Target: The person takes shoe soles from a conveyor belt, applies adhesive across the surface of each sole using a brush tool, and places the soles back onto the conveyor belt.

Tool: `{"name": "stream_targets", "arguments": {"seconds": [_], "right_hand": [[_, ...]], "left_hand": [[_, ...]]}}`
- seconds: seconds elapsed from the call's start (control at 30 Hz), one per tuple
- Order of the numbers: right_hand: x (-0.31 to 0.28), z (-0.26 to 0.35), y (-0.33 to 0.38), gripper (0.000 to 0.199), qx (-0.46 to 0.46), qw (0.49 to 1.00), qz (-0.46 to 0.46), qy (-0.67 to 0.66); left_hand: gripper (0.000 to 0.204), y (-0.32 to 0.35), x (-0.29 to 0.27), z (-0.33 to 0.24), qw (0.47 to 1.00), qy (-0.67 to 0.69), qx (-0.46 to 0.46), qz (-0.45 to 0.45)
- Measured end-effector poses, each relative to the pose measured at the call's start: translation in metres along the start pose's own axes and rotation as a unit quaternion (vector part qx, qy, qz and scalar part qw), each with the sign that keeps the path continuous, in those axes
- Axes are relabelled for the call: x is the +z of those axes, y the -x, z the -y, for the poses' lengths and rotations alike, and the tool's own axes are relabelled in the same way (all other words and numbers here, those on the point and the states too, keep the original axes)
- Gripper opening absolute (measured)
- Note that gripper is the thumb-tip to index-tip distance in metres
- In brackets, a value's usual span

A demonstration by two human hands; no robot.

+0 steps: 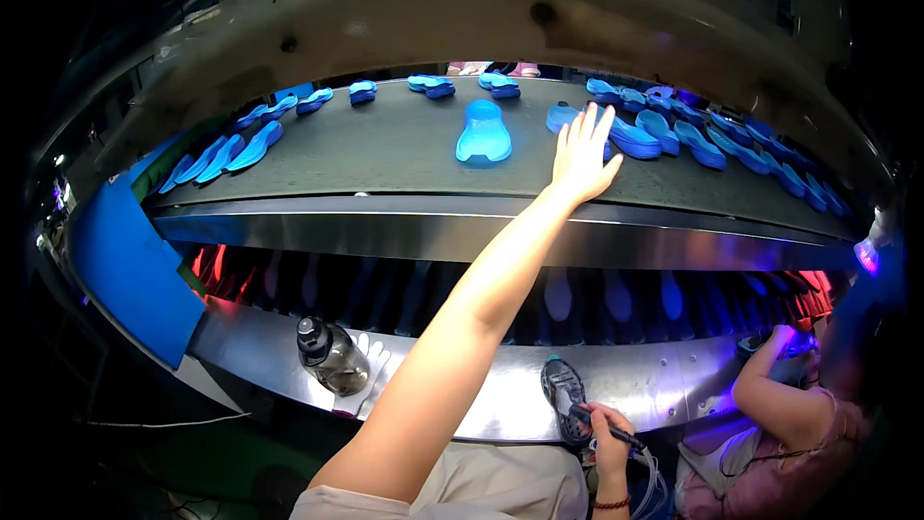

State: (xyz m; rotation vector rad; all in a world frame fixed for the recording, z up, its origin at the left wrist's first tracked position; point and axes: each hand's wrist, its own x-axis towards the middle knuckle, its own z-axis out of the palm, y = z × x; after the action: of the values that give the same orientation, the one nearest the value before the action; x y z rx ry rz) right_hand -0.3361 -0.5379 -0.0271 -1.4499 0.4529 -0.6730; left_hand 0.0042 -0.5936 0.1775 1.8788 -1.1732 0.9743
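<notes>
My left hand [583,156] stretches far out over the upper belt, fingers extended and somewhat apart, palm down. It partly covers blue shoe soles [633,139]; I cannot tell whether it touches one. Left of it, a single bright blue sole [483,135] lies by itself on the belt. Close to my body, my right hand [610,435] grips a black pen-like tool [581,413] with a pale cable trailing off. The tool's tip is at a dark shoe sole [564,393] on the metal ledge; whether they touch is unclear.
More blue soles line the belt's left side [229,156], back and right. A metal ledge [635,403] carries a dark bottle [330,354] and white glove [372,358]. Beneath the upper belt [375,149], soles stand in a dark slot. A co-worker's arm [762,380] is at right.
</notes>
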Motion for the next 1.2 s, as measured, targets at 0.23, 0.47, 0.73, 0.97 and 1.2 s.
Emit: {"name": "stream_targets", "arguments": {"seconds": [0.23, 0.47, 0.73, 0.97, 1.2], "right_hand": [[-0.025, -0.026, 0.027, 0.031, 0.092, 0.993, -0.068, -0.023], [-0.010, 0.006, 0.015, 0.028, 0.092, 0.994, -0.005, -0.064], [-0.049, 0.006, 0.029, 0.022, 0.092, 0.982, -0.077, -0.148], [-0.058, 0.023, 0.017, 0.023, 0.008, 0.977, -0.072, -0.200], [-0.047, 0.047, 0.022, 0.024, 0.018, 0.968, 0.021, -0.249]], "left_hand": [[0.085, 0.008, 0.015, 0.009, 0.960, -0.042, -0.125, 0.247], [0.054, 0.010, 0.019, 0.008, 0.969, -0.159, -0.064, 0.178], [0.023, 0.075, -0.055, -0.034, 0.957, 0.188, -0.071, -0.209], [0.046, 0.196, -0.119, -0.044, 0.447, 0.794, -0.394, 0.122], [0.077, 0.341, -0.132, -0.068, 0.097, 0.867, -0.400, 0.280]]}}
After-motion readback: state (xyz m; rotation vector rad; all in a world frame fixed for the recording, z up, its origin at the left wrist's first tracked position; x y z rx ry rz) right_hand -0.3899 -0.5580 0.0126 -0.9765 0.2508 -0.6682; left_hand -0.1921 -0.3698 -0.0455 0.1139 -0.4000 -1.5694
